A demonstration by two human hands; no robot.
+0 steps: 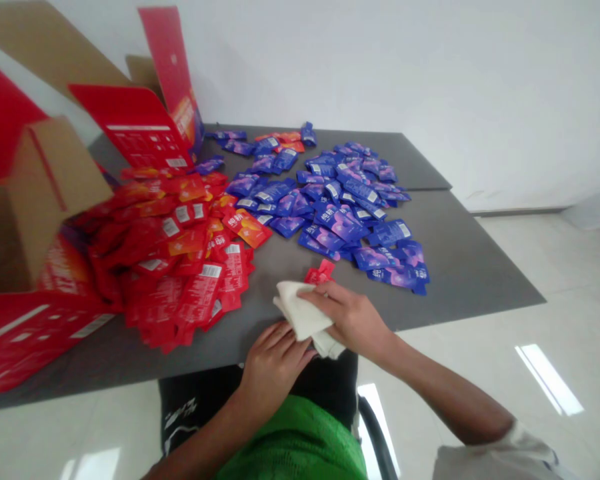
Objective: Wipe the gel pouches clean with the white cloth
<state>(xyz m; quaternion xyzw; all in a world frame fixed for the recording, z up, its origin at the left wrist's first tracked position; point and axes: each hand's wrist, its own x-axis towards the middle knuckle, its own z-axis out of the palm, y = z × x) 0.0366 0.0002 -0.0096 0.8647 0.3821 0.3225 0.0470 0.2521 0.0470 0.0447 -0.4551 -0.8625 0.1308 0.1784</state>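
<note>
My right hand (pixel 350 317) presses down on a crumpled white cloth (pixel 303 312), its fingers bent over the top. My left hand (pixel 273 370) lies just below, with its fingertips at the cloth's lower edge, partly hidden. A single red sachet (pixel 320 272) sticks out just beyond the cloth. To the left spreads a heap of red sachets (pixel 190 280), and a loose pile of blue-purple sachets (pixel 340 213) lies further ahead. Neither hand touches either pile.
An open cardboard carton (pixel 45 193) with red printed flaps stands at the table's left and overlaps the red heap. The grey table (pixel 460 260) has a seam across it. Beyond it are a white wall and a pale tiled floor.
</note>
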